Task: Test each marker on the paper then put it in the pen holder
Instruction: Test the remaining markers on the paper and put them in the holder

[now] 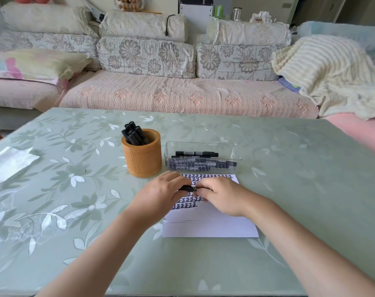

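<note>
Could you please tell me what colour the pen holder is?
The pen holder is orange-brown, with a textured band, as the head view shows.

On the counter (289, 168) the pen holder (142, 159) stands left of the tray (203, 144), just beside it. A bunch of markers (133, 133) stands in the holder and other markers (196, 153) lie flat in the tray. The paper (210, 226) lies directly in front of the tray, nearer the person. Above it the left hand (161, 194) and right hand (223, 198) meet, with a single marker (187, 188) held between them. Behind the counter runs a sofa (182, 95).
</note>
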